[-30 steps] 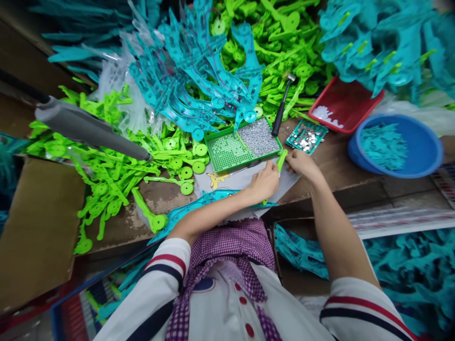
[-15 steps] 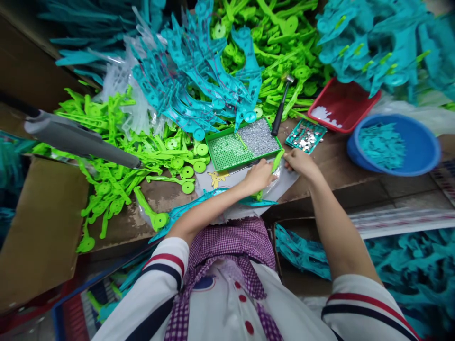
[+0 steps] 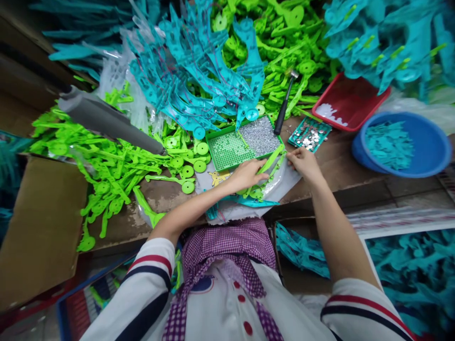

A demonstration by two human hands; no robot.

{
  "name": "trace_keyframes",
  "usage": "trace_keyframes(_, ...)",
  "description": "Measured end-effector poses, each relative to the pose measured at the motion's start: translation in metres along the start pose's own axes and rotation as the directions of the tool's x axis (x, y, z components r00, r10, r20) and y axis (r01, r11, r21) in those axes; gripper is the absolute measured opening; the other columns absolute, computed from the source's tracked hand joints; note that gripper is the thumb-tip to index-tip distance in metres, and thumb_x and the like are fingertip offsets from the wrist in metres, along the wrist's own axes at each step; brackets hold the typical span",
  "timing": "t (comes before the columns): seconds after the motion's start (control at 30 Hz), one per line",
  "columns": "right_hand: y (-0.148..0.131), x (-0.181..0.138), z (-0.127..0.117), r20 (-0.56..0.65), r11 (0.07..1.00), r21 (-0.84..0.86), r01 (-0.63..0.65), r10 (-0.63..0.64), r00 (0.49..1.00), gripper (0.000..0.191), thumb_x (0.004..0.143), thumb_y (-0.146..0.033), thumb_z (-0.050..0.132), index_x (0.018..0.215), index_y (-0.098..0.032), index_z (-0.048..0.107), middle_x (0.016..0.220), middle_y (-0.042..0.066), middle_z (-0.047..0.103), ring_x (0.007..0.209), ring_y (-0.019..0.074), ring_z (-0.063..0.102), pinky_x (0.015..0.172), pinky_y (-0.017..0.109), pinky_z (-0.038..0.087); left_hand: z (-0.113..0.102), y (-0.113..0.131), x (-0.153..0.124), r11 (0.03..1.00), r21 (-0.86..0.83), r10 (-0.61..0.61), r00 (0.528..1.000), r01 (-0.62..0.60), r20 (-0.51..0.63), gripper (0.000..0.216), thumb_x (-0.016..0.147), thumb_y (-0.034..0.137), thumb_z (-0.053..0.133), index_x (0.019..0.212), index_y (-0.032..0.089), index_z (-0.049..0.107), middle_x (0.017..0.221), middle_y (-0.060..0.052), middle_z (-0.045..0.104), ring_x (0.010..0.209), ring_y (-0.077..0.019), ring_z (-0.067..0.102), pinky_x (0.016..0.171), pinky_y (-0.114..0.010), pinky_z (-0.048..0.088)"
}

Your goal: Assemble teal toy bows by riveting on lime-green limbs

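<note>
A bright green plastic part [image 3: 272,160], long and narrow, lies slanted above a clear plastic bag [image 3: 279,182] at the front of the bench. My left hand [image 3: 247,175] is at the part's left end, fingers and thumb apart, the fingertips close against it. To the right, my right hand [image 3: 304,163] has thumb and fingers pinched near the part's other end; whatever is between them is too small to make out. Under my left hand, more green pieces [image 3: 256,192] and a turquoise plastic part [image 3: 245,201] lie on a grey sheet.
A green tray [image 3: 222,166] of small metal pieces stands behind my hands. A hammer [image 3: 282,111], a small tray of silvery discs [image 3: 309,135], a red tray [image 3: 362,102] and a blue basin [image 3: 426,147] are to the right. Green parts [image 3: 117,175] are heaped left, turquoise parts [image 3: 199,85] behind.
My left hand has slid left along the green part and its fingers have spread, showing more of the part. My right hand stays pinched in nearly the same place.
</note>
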State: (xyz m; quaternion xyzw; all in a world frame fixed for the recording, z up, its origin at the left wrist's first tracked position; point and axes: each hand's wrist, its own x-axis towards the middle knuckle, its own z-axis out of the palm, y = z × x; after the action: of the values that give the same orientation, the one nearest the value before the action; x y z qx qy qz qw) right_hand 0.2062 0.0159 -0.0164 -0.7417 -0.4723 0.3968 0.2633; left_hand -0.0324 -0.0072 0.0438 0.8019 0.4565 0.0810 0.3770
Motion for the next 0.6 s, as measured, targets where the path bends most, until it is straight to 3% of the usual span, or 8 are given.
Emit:
trace_keyframes(0.13, -0.003, -0.011, -0.007, -0.119, 0.997, 0.068, 0.047, -0.038, 0.992, 0.020, 0.087, -0.041, 0.061, 0.090, -0.021, 0.059, 0.077, 0.005, 0.067, 0.059, 0.0155, 0.057, 0.058, 0.029, 0.048, 0.003, 0.002, 0.001, 1.000, 0.012, 0.008, 0.999, -0.008, 0.031, 0.047, 0.096, 0.036, 0.060, 0.139, 0.020, 0.060, 0.110, -0.011, 0.065, 0.110, -0.0267, 0.061, 0.100, -0.042, 0.049)
trace_keyframes(0.27, -0.005, -0.026, -0.012, -0.286, 0.958, -0.012, 0.287, -0.279, 0.917, 0.029, 0.088, -0.044, 0.059, 0.101, -0.020, 0.067, 0.103, 0.011, 0.072, 0.088, 0.0218, 0.068, 0.081, 0.036, 0.055, 0.011, 0.016, 0.012, 0.999, 0.039, 0.013, 0.996, -0.017, 0.091, 0.036, 0.098, 0.036, 0.056, 0.130, 0.019, 0.064, 0.112, -0.011, 0.060, 0.115, -0.0284, 0.060, 0.101, -0.042, 0.049)
trace_keyframes(0.4, 0.003, -0.028, -0.008, -0.234, 0.896, -0.062, 0.439, -0.441, 0.867, 0.036, 0.088, -0.045, 0.062, 0.110, -0.019, 0.072, 0.114, 0.012, 0.072, 0.098, 0.0232, 0.069, 0.088, 0.038, 0.055, 0.018, 0.032, 0.024, 0.998, 0.056, -0.013, 0.994, 0.006, 0.111, 0.036, 0.098, 0.033, 0.056, 0.127, 0.014, 0.064, 0.118, -0.014, 0.059, 0.117, -0.0309, 0.059, 0.104, -0.045, 0.049)
trace_keyframes(0.6, 0.011, -0.020, 0.000, -0.178, 0.909, -0.116, 0.401, -0.416, 0.892, 0.036, 0.089, -0.046, 0.062, 0.111, -0.021, 0.075, 0.114, 0.010, 0.075, 0.099, 0.0242, 0.070, 0.089, 0.040, 0.056, 0.028, 0.032, 0.023, 0.998, 0.064, -0.023, 0.996, 0.018, 0.085, 0.035, 0.099, 0.032, 0.053, 0.126, 0.012, 0.063, 0.122, -0.016, 0.057, 0.111, -0.0301, 0.063, 0.103, -0.046, 0.050)
